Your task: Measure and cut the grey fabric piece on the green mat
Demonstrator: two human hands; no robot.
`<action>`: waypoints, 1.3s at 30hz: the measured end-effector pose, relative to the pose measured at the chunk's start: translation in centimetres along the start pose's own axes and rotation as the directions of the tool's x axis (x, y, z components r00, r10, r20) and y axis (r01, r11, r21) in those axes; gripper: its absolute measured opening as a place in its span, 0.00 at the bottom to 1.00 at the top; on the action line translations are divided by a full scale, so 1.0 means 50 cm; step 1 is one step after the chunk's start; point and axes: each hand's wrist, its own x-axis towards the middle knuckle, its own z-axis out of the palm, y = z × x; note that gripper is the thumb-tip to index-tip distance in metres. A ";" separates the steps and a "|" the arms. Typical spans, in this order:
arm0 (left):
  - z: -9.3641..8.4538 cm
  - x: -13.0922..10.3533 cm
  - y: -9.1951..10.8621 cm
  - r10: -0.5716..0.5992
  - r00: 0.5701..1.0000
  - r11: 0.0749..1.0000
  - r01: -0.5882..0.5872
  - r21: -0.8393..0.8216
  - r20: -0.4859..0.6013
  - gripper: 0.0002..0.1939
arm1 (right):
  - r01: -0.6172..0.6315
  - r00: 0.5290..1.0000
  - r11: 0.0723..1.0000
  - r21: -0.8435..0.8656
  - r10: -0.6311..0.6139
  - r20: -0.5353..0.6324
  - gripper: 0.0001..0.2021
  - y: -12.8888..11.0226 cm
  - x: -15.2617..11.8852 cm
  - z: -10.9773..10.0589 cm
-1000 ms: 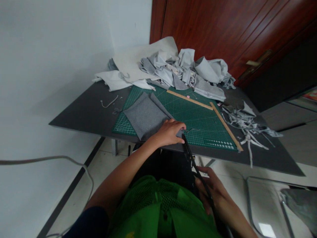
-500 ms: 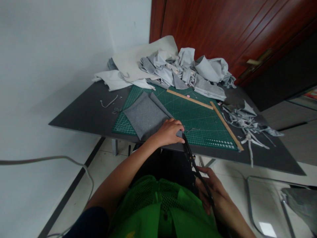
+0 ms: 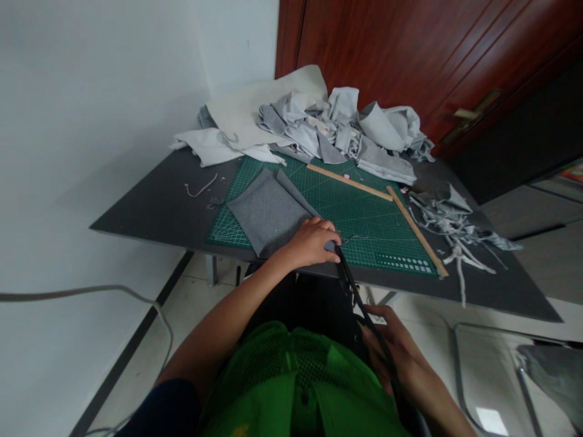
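A folded piece of dark grey fabric (image 3: 268,209) lies on the green cutting mat (image 3: 364,224). My left hand (image 3: 312,243) presses flat on its near right corner, fingers together. My right hand (image 3: 394,352), below the table's edge, grips the handles of black scissors (image 3: 353,285). The blades reach up to the fabric's edge just beside my left fingertips.
A heap of light grey cloth pieces (image 3: 337,124) fills the back of the dark table (image 3: 155,206). Two wooden rulers (image 3: 416,230) lie along the mat's far and right sides. Cut strips (image 3: 455,227) are strewn at the right. A cable (image 3: 91,294) hangs at the left.
Almost nothing differs: my right hand with the scissors has shifted slightly, and my left hand stays on the fabric corner.
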 end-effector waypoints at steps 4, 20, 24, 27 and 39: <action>0.001 0.000 -0.001 -0.004 1.000 1.000 0.004 -0.005 0.000 0.15 | -0.007 1.000 1.000 -0.030 0.007 0.014 0.26 0.008 0.001 -0.002; 0.001 0.001 -0.001 -0.003 1.000 1.000 0.003 0.014 -0.004 0.21 | -0.045 0.998 0.999 0.017 0.046 -0.038 0.27 -0.001 -0.012 0.020; 0.001 0.000 -0.001 0.008 1.000 1.000 -0.008 0.006 -0.009 0.19 | -0.032 0.999 0.999 -0.016 0.031 -0.037 0.27 -0.006 -0.013 0.018; 0.000 -0.001 -0.001 0.021 1.000 1.000 -0.021 0.000 -0.020 0.16 | -0.018 0.999 1.000 -0.014 0.017 -0.037 0.27 -0.004 -0.014 0.017; 0.000 0.001 -0.002 0.013 1.000 1.000 -0.013 -0.013 -0.015 0.14 | 0.014 1.000 1.000 -0.009 -0.014 0.024 0.27 0.013 -0.002 0.000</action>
